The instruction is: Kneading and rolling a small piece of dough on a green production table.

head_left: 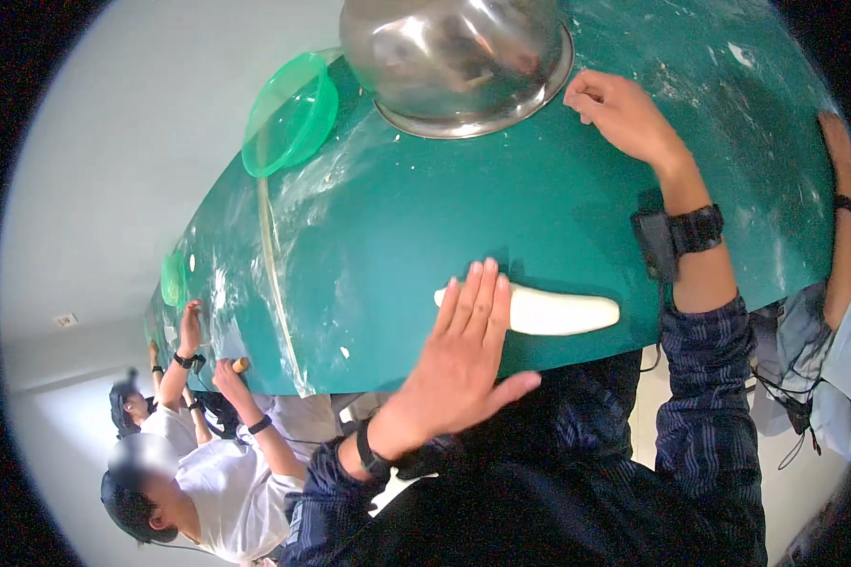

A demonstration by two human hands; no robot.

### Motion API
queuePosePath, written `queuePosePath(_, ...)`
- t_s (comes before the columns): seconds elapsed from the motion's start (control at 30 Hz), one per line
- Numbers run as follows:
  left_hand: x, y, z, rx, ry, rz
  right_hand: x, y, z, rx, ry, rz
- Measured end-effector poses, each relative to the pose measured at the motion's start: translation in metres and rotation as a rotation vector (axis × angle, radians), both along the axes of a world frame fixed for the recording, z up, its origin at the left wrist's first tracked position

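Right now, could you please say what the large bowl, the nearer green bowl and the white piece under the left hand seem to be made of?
Large bowl: metal, probably stainless steel, polished, with bright reflections.
Nearer green bowl: probably plastic, glossy, since its wall looks translucent.
White piece: likely dough, smooth and matt, judging by its soft, rounded outline beneath the left hand.

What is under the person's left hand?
A white, dough-like roll: a tip shows left of the left hand, a longer part to its right. The stretch beneath the fingers is covered from view.
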State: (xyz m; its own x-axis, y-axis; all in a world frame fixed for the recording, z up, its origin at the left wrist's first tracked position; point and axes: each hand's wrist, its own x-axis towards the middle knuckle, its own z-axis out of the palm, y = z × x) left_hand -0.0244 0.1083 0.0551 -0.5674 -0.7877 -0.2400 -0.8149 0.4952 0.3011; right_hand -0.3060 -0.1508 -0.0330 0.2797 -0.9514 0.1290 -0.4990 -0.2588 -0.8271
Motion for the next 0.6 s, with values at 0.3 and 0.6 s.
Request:
queuePosePath(0.3, -0.045, -0.12, -0.059, -0.319, 0.128, 0.137, -0.002, -0.002, -0.001, 0.004, -0.003, 0.012)
queuePosePath(0.6, -0.046, -0.071, -0.061, -0.386, 0.109, 0.151, -0.003, -0.003, 0.0, -0.005, 0.002, 0.007)
